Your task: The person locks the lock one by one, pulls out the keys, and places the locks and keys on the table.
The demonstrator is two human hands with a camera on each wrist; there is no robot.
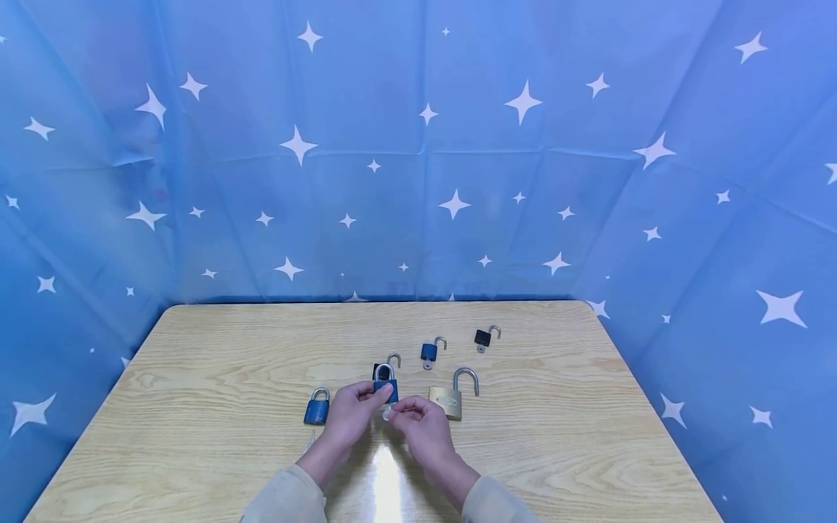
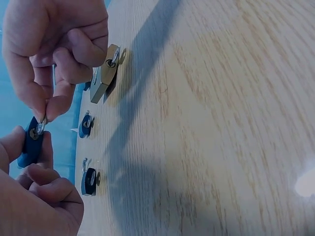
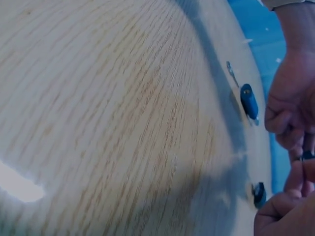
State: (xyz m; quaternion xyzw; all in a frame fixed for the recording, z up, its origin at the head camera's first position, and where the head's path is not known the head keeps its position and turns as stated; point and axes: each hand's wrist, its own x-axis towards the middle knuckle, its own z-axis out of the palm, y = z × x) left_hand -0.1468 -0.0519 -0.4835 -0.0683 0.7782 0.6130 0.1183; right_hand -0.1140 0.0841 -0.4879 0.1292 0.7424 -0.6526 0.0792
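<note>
My left hand [image 1: 349,415] grips a blue padlock [image 1: 386,392] above the table, its silver shackle pointing away with both legs appearing to sit in the body. At the padlock's underside, my right hand [image 1: 423,428] pinches a small key [image 1: 388,412] between thumb and fingertip. The left wrist view shows that key [image 2: 42,126] at the keyhole; how deep it sits I cannot tell. Just behind the held padlock lies a black padlock [image 1: 383,373], partly hidden, with its shackle swung out. A brass padlock [image 1: 446,402] with a raised shackle is beside the right hand.
Left of the left hand lies another blue padlock [image 1: 317,412], shackle closed, with a loose key [image 1: 310,440] near it. Farther back are a small blue padlock [image 1: 428,353] and a black one [image 1: 482,338], both unlatched with keys. A starry blue curtain [image 1: 418,181] surrounds the wooden table [image 1: 556,450].
</note>
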